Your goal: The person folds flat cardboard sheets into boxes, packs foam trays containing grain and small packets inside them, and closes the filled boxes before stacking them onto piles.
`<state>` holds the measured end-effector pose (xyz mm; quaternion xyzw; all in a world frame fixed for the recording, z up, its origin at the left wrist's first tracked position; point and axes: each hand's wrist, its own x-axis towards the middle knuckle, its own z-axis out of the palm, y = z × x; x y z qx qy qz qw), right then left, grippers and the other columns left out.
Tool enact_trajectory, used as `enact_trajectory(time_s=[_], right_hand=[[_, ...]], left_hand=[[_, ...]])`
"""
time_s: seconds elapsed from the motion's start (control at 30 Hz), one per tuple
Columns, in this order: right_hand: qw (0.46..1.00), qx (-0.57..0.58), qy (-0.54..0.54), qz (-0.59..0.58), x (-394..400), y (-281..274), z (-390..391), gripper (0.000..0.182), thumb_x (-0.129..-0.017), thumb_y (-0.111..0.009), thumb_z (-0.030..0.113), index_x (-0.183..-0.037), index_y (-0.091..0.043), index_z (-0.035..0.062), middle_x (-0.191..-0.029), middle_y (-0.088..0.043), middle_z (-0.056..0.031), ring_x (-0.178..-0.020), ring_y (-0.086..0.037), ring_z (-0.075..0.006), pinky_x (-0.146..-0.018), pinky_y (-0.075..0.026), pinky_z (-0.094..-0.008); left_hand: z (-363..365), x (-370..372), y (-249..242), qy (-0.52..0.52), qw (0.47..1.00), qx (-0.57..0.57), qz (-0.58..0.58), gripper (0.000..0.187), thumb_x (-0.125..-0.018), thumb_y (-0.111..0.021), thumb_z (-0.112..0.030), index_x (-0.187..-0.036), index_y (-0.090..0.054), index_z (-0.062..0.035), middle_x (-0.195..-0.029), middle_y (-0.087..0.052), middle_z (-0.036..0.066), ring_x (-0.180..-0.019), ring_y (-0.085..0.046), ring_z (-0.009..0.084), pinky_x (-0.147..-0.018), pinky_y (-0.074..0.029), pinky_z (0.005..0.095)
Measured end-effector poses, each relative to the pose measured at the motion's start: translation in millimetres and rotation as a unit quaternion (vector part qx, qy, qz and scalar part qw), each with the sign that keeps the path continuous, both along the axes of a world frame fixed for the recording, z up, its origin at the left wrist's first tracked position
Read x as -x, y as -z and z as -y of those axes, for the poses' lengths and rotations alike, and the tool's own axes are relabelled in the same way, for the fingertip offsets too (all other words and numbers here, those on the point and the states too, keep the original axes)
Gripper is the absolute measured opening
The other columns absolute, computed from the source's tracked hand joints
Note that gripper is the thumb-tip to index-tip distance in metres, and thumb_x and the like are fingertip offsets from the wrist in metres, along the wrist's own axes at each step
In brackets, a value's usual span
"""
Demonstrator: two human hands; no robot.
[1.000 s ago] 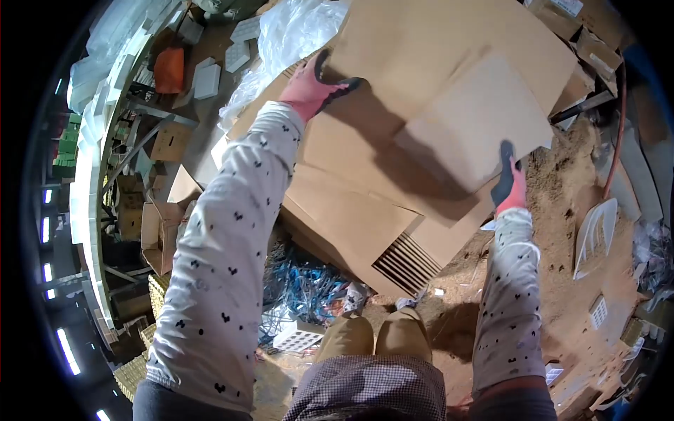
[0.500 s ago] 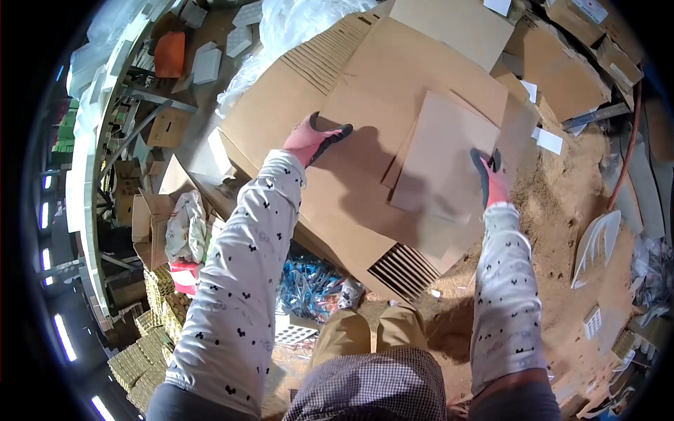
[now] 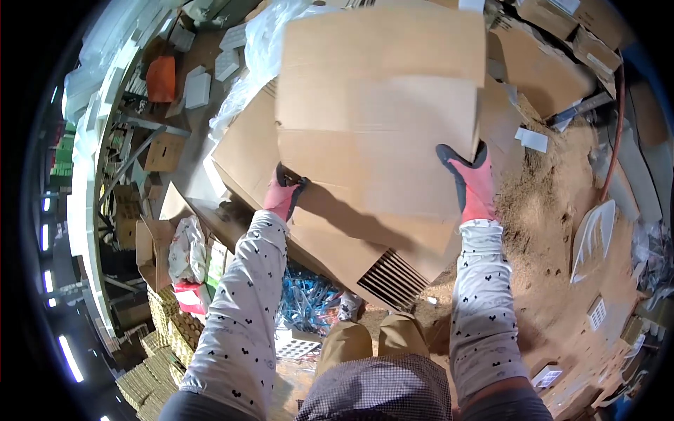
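Observation:
A wide brown flattened cardboard box (image 3: 375, 105) is tilted up in front of me, over a stack of more flat cardboard (image 3: 337, 256). My left hand (image 3: 283, 195), in a pink glove with dark fingertips, is closed on its left edge near the lower part. At the opposite edge, my right hand (image 3: 469, 181) in a matching glove grips the sheet, its thumb lying on the near face. The fingers behind the cardboard are partly hidden. A slatted, dark-striped cut section (image 3: 393, 278) shows at the stack's near corner.
Clear plastic wrap (image 3: 263, 45) lies beyond the stack on the left. Blue shredded strips (image 3: 307, 302) sit below it near my feet. To the right, brown debris covers the floor (image 3: 540, 231), with a white plastic piece (image 3: 593, 238). An open carton (image 3: 151, 249) stands at left.
Both hands have taken hold of a flattened cardboard box and raised its far side off the stack. My left hand has moved down and slightly left; the right slightly left.

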<state>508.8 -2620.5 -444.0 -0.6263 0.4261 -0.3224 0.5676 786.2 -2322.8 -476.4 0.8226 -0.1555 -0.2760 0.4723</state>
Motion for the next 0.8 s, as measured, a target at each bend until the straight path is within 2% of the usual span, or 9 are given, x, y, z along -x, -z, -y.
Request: enact_trajectory(time_s=[0.07,0.1,0.13,0.2,0.27,0.37,0.53,0.63,0.8], right_hand=[[0.943,-0.214,-0.016,0.254,-9,-52,-28,0.080,-0.056,-0.085,0.015,-0.123,-0.044,-0.0019,-0.111,-0.058,-0.0161,-0.099,-0.057,-0.0237,-0.087,-0.046,-0.0331],[0.971,-0.156,-0.088,0.156,-4,-54,-32,0.080,-0.057,-0.084,0.013,-0.124,-0.042,-0.0020,-0.112,-0.058,-0.0156,-0.100,-0.057,-0.0228,-0.088,-0.046,-0.0327],[0.982,-0.093,-0.156,0.057,-1,-59,-33,0.080,-0.059,-0.083,0.012,-0.126,-0.041,-0.0022,-0.112,-0.057,-0.0152,-0.102,-0.056,-0.0219,-0.089,-0.045,-0.0323],[0.981,-0.046,-0.167,0.087,-4,-116,-65,0.078,-0.062,-0.080,0.009,-0.128,-0.040,-0.0026,-0.116,-0.056,-0.0147,-0.108,-0.053,-0.0208,-0.093,-0.042,-0.0308],[0.952,-0.107,-0.199,0.206,-8,-136,-97,0.075,-0.065,-0.076,0.007,-0.130,-0.039,-0.0036,-0.120,-0.054,-0.0150,-0.118,-0.046,-0.0214,-0.100,-0.037,-0.0292],[0.928,0.114,-0.325,0.140,-9,-154,-129,0.071,-0.068,-0.075,0.013,-0.130,-0.042,0.0012,-0.117,-0.056,-0.0147,-0.114,-0.050,-0.0208,-0.098,-0.038,-0.0301],[0.846,-0.084,-0.458,0.258,3,-178,-121,0.060,-0.070,-0.069,0.024,-0.125,-0.049,0.0086,-0.122,-0.053,-0.0121,-0.118,-0.045,-0.0291,-0.103,-0.033,-0.0321],[0.955,0.193,-0.226,0.008,-2,-81,-116,0.061,-0.075,-0.068,0.030,-0.129,-0.046,0.0104,-0.133,-0.044,-0.0124,-0.128,-0.034,-0.0323,-0.108,-0.022,-0.0437],[0.829,0.209,-0.409,-0.320,-7,-2,-131,0.066,-0.077,-0.060,0.051,-0.133,-0.043,0.0215,-0.145,-0.029,-0.0090,-0.137,-0.017,-0.0336,-0.109,-0.011,-0.0549]], left_hand=[[-3,6,-17,-0.057,0.996,0.075,0.008,0.065,-0.072,-0.068,0.004,-0.129,-0.040,-0.0062,-0.106,-0.055,0.011,-0.089,-0.057,0.0185,-0.075,-0.050,0.0291],[-5,10,-45,-0.089,0.994,-0.037,0.056,0.068,-0.075,-0.065,0.006,-0.134,-0.034,-0.0078,-0.119,-0.048,0.013,-0.100,-0.053,0.0211,-0.081,-0.049,0.0296],[7,41,-94,-0.145,0.969,0.199,-0.005,0.072,-0.076,-0.063,0.007,-0.138,-0.029,-0.0074,-0.125,-0.044,0.014,-0.110,-0.048,0.0220,-0.089,-0.046,0.0295],[21,93,-194,0.035,0.961,0.129,0.241,0.078,-0.077,-0.070,-0.016,-0.140,-0.025,-0.0068,-0.132,-0.037,0.018,-0.122,-0.040,0.0299,-0.102,-0.034,0.0399],[59,130,-287,0.341,0.650,0.026,0.679,0.084,-0.072,-0.062,-0.056,-0.135,-0.036,-0.0058,-0.133,-0.038,0.021,-0.125,-0.034,0.0399,-0.105,-0.025,0.0504],[70,159,-331,0.511,0.298,-0.174,0.787,0.064,-0.078,-0.057,-0.045,-0.133,-0.041,-0.0158,-0.132,-0.042,0.015,-0.124,-0.039,0.0321,-0.105,-0.021,0.0548],[72,186,-348,0.584,0.188,-0.482,0.626,0.043,-0.081,-0.048,-0.017,-0.122,-0.051,-0.0064,-0.092,-0.057,0.014,-0.090,-0.053,0.0284,-0.084,-0.040,0.0419],[60,195,-352,0.608,0.158,-0.423,0.654,0.027,-0.081,-0.049,-0.017,-0.104,-0.056,-0.0037,-0.083,-0.056,0.010,-0.084,-0.054,0.0255,-0.078,-0.041,0.0402],[34,218,-317,0.686,0.272,-0.449,0.503,0.019,-0.077,-0.049,-0.019,-0.079,-0.057,-0.0018,-0.071,-0.054,0.013,-0.073,-0.054,0.0257,-0.069,-0.041,0.0409]])
